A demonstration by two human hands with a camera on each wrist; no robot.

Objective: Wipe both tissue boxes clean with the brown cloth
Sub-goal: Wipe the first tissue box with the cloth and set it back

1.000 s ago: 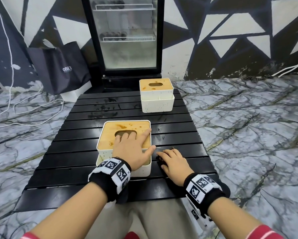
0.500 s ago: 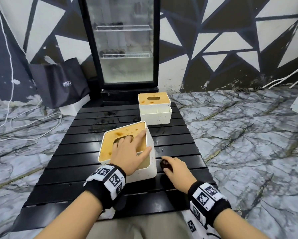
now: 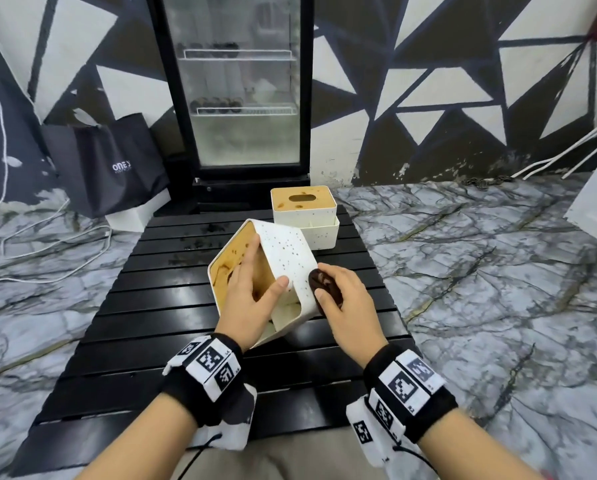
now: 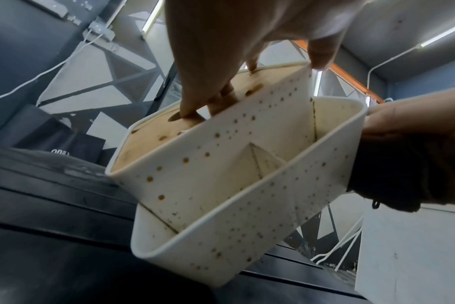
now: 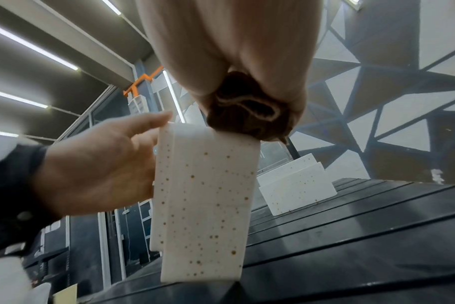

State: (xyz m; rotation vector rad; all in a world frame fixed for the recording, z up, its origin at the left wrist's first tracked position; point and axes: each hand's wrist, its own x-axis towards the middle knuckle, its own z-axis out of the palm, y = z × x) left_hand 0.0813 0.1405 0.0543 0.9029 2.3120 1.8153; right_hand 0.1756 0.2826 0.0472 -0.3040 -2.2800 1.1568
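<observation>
Black slatted table (image 3: 158,306), fridge (image 3: 234,81) behind. Your left hand (image 3: 252,299) grips the near tissue box (image 3: 283,268), tilted on edge; your right hand (image 3: 345,299) presses the bunched brown cloth (image 3: 319,282) against its speckled side. Second tissue box (image 3: 304,216) sits upright farther back.

A black slatted bench (image 3: 151,327) stands on a grey marble-veined floor (image 3: 480,271). Behind it a glass-door fridge (image 3: 241,98) with wire shelves stands against a wall painted in black and white triangles (image 3: 428,81). A black shopping bag (image 3: 106,164) leans left of the fridge, with white cables (image 3: 48,268) trailing across the floor nearby.
</observation>
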